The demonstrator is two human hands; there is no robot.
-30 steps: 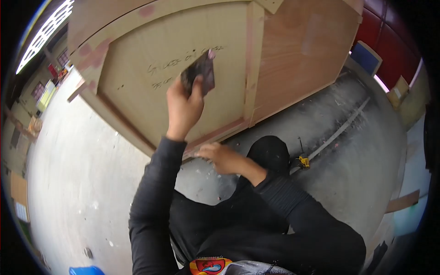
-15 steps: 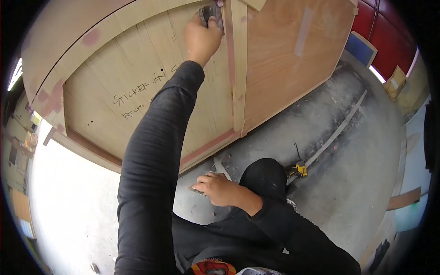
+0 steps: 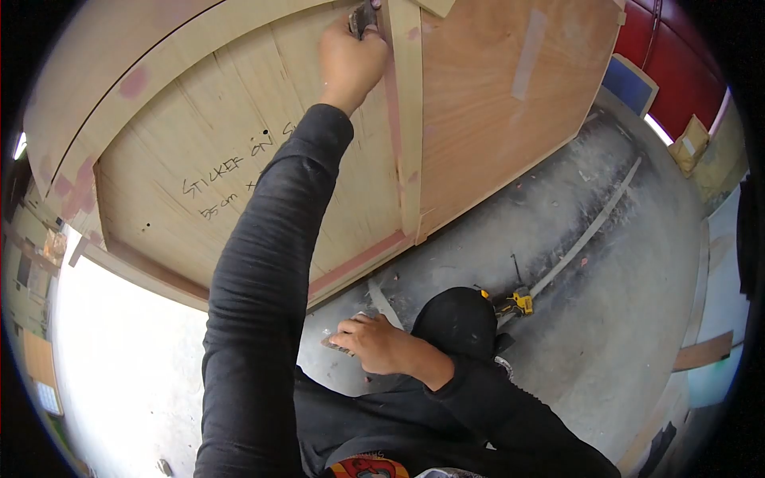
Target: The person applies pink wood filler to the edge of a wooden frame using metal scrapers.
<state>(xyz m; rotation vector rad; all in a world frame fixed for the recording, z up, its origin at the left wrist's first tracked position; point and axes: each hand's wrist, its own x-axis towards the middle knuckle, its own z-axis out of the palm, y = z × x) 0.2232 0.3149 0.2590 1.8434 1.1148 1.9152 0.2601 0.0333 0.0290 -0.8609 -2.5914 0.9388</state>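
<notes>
At the top, my left hand pinches a grey, smeared putty scraper against the inner edge of the panel's upright frame strip. A dab of pink filler shows beside the blade. Behind my arm is the pale wooden panel, with a curved frame and handwriting in marker. Lower down, near my knee, my right hand is closed around a thin flat piece with a stained, speckled edge; the fingers cover most of it.
A reddish plywood side adjoins the panel on the right. On the grey floor, a yellow and black power tool lies beyond my knee. A blue board leans near a red wall. Pink patches mark the curved frame.
The view has shifted slightly, so the panel sits a little further left and more of the power tool shows. My left hand stays at the strip's top; the scraper looks more edge-on.
</notes>
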